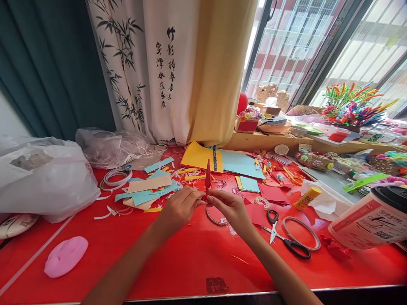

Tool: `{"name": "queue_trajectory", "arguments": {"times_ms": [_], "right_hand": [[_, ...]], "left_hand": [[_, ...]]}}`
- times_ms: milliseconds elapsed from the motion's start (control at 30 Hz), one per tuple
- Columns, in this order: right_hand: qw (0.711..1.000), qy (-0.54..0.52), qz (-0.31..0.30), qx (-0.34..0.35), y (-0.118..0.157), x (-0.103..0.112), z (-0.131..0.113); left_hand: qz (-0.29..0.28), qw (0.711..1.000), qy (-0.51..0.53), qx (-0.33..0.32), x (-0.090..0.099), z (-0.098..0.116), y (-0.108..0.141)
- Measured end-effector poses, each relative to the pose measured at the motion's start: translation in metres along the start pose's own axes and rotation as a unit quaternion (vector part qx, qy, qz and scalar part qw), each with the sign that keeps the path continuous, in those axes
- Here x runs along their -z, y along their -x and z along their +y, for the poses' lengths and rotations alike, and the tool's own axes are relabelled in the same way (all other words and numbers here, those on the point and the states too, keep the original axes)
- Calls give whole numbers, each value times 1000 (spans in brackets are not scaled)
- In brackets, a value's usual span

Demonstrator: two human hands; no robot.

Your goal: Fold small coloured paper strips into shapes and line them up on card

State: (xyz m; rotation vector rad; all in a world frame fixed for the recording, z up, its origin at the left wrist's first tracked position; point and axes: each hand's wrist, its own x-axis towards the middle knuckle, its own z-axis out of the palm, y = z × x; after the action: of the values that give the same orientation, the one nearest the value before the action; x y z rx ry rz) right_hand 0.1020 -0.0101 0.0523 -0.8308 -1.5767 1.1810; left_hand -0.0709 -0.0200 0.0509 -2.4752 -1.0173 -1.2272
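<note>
A narrow, pointed piece of folded red paper (208, 176) stands upright between my two hands, above the middle of the red table (197, 258). My left hand (182, 205) pinches it low on its left side. From the other side, the thumb and fingers of my right hand (232, 209) close on its base. Fingertips hide the lowest part of the paper. Just beneath the hands lies a thin ring (217, 216). Scissors (282, 237) with black handles lie spread to the right of my right hand, beside a roll of tape (314, 232).
Paper strips (149, 190) and tape rolls (116, 178) lie left of centre. Behind are yellow card (199, 159) and blue card (241, 163). A glue stick (308, 198) and a large cup (369, 220) stand right. A plastic bag (47, 178) and pink clay-like lump (65, 256) sit left.
</note>
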Motion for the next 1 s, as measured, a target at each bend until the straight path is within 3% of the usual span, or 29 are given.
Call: {"name": "queue_trajectory", "arguments": {"times_ms": [300,600,700,833,1000], "right_hand": [[1000,-6,-19,-10,1,-3,-1],[1000,30,3,-2,3,-5,1],[1000,28,6,-7,3,-4,-2],[1000,21,6,-18,3,-3,-6],[997,77,13,20,4,-2,-3]], "left_hand": [[9,1000,-11,-24,0,4,0],[4,996,-54,-77,-4,2,3],[14,1000,-8,-23,-4,4,1],[26,986,107,124,2,7,-5],[-22,964,163,206,6,9,-9]]}}
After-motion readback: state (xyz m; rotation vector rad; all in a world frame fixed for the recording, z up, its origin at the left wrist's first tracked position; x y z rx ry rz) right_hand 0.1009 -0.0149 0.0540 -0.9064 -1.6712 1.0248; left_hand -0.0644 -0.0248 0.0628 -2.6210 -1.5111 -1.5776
